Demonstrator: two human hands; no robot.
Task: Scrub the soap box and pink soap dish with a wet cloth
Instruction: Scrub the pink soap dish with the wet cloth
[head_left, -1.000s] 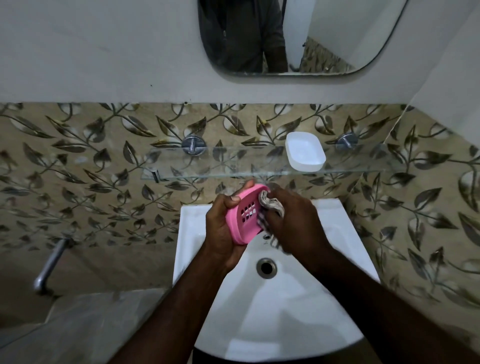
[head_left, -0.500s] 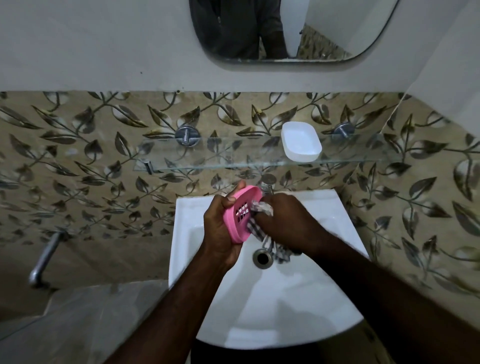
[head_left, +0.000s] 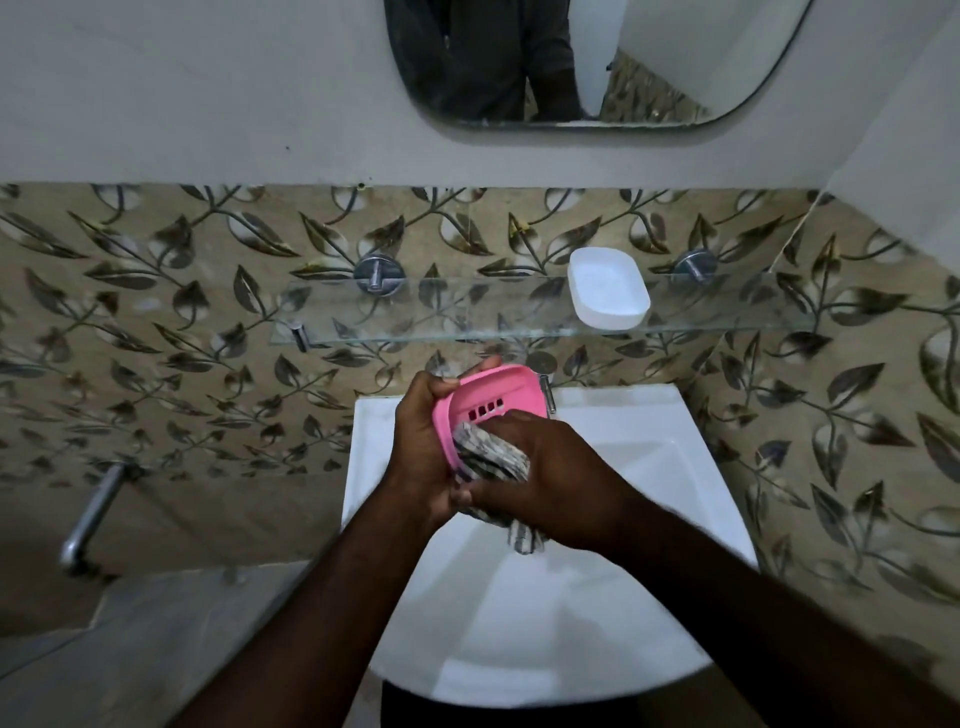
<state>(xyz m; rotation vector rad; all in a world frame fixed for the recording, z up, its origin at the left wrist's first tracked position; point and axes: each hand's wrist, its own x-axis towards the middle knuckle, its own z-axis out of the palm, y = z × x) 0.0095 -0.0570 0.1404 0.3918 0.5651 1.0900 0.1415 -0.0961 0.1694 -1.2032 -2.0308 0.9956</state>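
Observation:
My left hand (head_left: 423, 441) grips the pink soap dish (head_left: 485, 397) by its left edge, tilted over the white sink (head_left: 675, 519), its slotted inside facing me. My right hand (head_left: 556, 483) holds a bunched striped grey-and-white cloth (head_left: 491, 457) pressed into the lower part of the dish; a loose end of the cloth hangs below my hand. The white soap box (head_left: 608, 288) sits empty on the glass shelf (head_left: 415, 317), up and to the right of my hands.
A chrome tap (head_left: 546, 392) pokes out just behind the dish. A mirror (head_left: 649, 78) hangs above on the wall. A metal pipe (head_left: 91, 514) sticks out of the tiled wall at the left. The sink drain is hidden under my hands.
The dish has turned so its inside faces me more. My right hand with the cloth has slid down to the dish's lower end, covering the drain.

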